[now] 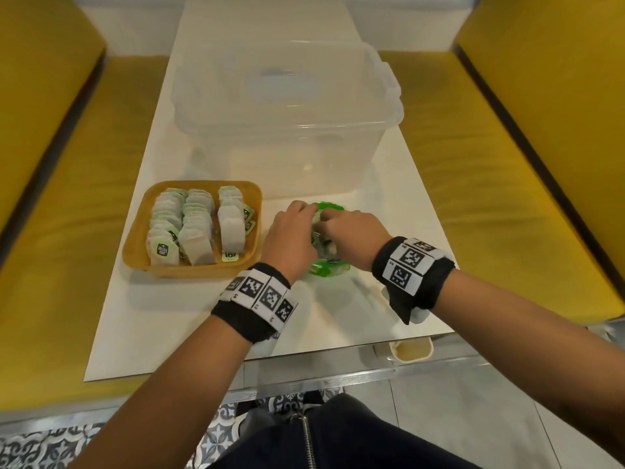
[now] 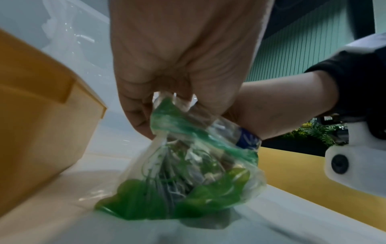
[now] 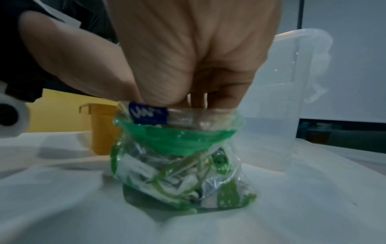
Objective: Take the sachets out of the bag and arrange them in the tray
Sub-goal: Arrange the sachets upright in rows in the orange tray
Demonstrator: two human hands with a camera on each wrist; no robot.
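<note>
The bag [image 1: 326, 238], clear plastic printed with green, stands crumpled on the white table [image 1: 203, 316] at the centre of the head view, just right of the tray [image 1: 135, 255] and in front of the clear storage box [image 1: 287, 130]. The left hand [image 1: 291, 238] pinches the bag's upper edge on its left side; in the left wrist view its fingers [image 2: 142, 115] are curled onto the plastic rim. The right hand [image 1: 351, 235] is pushed into the mouth of the bag from above; in the right wrist view its fingers [image 3: 200, 99] pass down behind the open rim, and what they hold inside cannot be told. The two hands are close together, touching or nearly so over the bag. Through the plastic, pale sachets inside the bag [image 3: 146, 170] and green strings are visible but blurred. The tray, orange-yellow, sits at left centre of the head view and holds sachets in the tray [image 1: 196, 225] standing on edge in three rows, with small tags showing at the near and right sides. Both wrists carry black bands with printed marker squares. Yellow cushioned benches [image 1: 507, 164] run along both sides of the table. A small cream cup [image 1: 411, 348] shows below the table's near right edge.
</note>
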